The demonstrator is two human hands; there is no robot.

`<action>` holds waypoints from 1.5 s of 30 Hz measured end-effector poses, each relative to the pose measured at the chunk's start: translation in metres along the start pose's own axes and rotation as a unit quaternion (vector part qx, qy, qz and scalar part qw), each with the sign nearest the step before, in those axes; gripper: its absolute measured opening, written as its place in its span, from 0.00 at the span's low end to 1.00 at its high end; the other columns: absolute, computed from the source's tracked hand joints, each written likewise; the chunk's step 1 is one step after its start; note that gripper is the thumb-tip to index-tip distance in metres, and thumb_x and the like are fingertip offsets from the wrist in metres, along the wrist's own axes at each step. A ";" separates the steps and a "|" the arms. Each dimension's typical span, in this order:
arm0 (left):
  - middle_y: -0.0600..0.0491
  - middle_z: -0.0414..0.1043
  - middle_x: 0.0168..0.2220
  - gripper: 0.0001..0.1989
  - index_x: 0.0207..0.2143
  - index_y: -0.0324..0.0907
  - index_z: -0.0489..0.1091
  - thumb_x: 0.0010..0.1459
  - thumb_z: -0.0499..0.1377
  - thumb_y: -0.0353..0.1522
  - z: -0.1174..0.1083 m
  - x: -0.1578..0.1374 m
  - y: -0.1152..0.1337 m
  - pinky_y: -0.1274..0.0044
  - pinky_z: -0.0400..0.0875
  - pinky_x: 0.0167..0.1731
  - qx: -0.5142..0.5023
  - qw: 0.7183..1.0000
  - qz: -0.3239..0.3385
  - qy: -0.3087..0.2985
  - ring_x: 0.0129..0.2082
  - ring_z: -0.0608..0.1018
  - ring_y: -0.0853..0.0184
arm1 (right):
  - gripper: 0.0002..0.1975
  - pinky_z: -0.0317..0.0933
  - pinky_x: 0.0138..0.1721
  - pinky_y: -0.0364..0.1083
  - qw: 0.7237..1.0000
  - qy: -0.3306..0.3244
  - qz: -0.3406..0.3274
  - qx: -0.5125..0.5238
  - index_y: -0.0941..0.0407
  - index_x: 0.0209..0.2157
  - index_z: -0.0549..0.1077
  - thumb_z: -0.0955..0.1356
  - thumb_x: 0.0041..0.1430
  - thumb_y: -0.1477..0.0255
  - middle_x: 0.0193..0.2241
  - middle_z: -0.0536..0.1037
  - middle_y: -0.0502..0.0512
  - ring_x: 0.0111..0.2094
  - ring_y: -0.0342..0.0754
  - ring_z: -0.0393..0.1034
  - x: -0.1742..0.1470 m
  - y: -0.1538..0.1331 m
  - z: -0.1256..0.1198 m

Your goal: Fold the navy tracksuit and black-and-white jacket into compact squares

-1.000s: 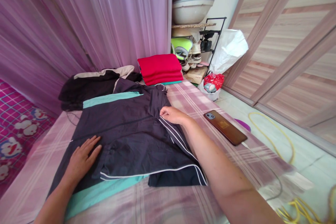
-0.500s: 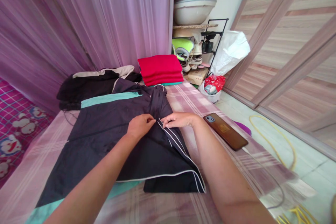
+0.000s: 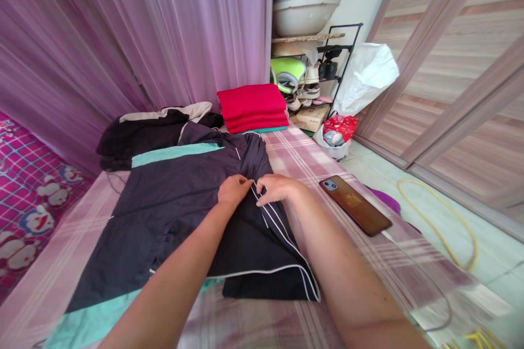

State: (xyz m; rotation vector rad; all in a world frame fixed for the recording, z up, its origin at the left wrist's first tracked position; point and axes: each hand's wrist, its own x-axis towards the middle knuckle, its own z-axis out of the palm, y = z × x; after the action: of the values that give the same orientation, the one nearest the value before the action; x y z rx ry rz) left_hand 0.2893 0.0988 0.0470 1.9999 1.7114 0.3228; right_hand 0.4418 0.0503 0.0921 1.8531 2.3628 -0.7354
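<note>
A dark jacket (image 3: pixel 172 185) with teal panels and white piping lies spread over the bed, its right side folded over. My left hand (image 3: pixel 235 190) pinches the dark cloth beside the white-piped edge, thumb and forefinger pressed together. Right next to it, my right hand (image 3: pixel 275 188) has its fingers curled on the same piped edge and grips it. The fingertips of both hands almost meet. Part of the jacket's lower side is hidden under my left forearm.
Behind the jacket are a red folded stack (image 3: pixel 252 108) and a heap of black clothing (image 3: pixel 139 136). To the right, a phone (image 3: pixel 355 204) with a cable lies on the plaid sheet (image 3: pixel 282 322). A shoe rack (image 3: pixel 346 65) stands beyond the bed.
My left hand has moved right, closer to my right hand, along the piped edge. The fingers of my right hand have curled in more. The view has shifted slightly.
</note>
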 end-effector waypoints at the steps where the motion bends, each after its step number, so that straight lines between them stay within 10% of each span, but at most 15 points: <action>1: 0.51 0.81 0.37 0.12 0.36 0.47 0.79 0.57 0.59 0.42 0.001 0.002 0.000 0.75 0.70 0.35 -0.007 1.000 0.000 0.004 0.38 0.80 0.61 | 0.19 0.64 0.39 0.41 1.000 -0.004 0.004 -0.015 0.53 0.44 0.80 0.75 0.49 0.63 0.44 0.81 0.55 0.43 0.51 0.75 0.000 -0.003 0.000; 16: 0.62 0.68 0.22 0.06 0.33 0.45 0.69 0.61 0.53 0.33 -0.002 0.008 0.011 0.80 0.68 0.29 -0.176 0.968 0.177 0.042 0.21 0.74 0.73 | 0.14 0.58 0.27 0.40 0.992 -0.019 0.120 -0.042 0.59 0.37 0.81 0.67 0.50 0.81 0.33 0.82 0.58 0.34 0.48 0.76 -0.025 0.004 -0.025; 21: 0.59 0.75 0.31 0.06 0.37 0.44 0.69 0.55 0.59 0.32 0.006 0.002 0.017 0.79 0.68 0.27 -0.269 0.951 0.137 0.070 0.22 0.75 0.73 | 0.14 0.56 0.25 0.38 0.993 -0.008 0.114 0.028 0.58 0.36 0.79 0.65 0.50 0.82 0.29 0.80 0.52 0.30 0.43 0.74 -0.032 0.018 -0.027; 45: 0.55 0.78 0.47 0.11 0.46 0.50 0.74 0.61 0.58 0.37 0.007 -0.015 0.054 0.75 0.69 0.45 0.007 0.982 0.174 0.074 0.47 0.78 0.62 | 0.10 0.57 0.26 0.38 0.997 0.008 0.049 0.066 0.58 0.30 0.76 0.65 0.48 0.83 0.22 0.74 0.48 0.25 0.41 0.68 -0.030 0.025 -0.025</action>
State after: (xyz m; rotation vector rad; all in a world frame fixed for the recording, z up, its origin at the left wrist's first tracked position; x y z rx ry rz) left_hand 0.3364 0.0777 0.0703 2.3358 1.4406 0.5935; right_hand 0.4793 0.0367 0.1155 2.0163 2.2647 -0.8882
